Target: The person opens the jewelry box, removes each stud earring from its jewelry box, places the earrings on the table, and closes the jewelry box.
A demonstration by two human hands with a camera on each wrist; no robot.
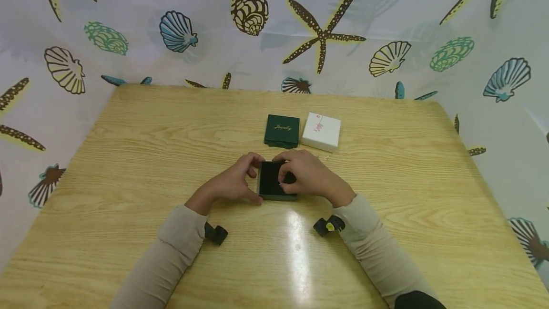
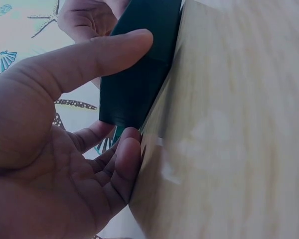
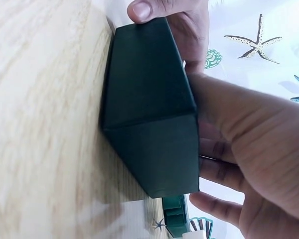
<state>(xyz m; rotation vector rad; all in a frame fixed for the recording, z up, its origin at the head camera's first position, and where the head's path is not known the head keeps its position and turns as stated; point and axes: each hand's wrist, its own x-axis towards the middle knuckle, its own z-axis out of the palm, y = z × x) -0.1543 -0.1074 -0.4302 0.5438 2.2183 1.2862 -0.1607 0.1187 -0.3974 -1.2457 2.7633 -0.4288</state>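
A dark green jewelry box (image 1: 278,198) with a black insert (image 1: 270,178) sits uncovered on the table. My left hand (image 1: 233,180) grips its left side, thumb at the near corner and fingers at the far one; the left wrist view shows the thumb (image 2: 129,50) against the green wall. Over the right half of the insert, my right hand (image 1: 309,175) pinches a tiny pale, shiny piece (image 1: 280,184) like a stud earring between thumb and index finger, mostly hidden by the fingertips. Its other fingers (image 3: 219,169) reach around the box's far side.
Behind the box lies a green lid (image 1: 281,130) lettered "Jewelry", beside a white box (image 1: 321,131) with a reddish print. A small stud earring (image 1: 328,157) lies in front of the white box, near the right hand. A shell-and-starfish patterned cloth (image 1: 214,61) stands around the wooden table (image 1: 171,123).
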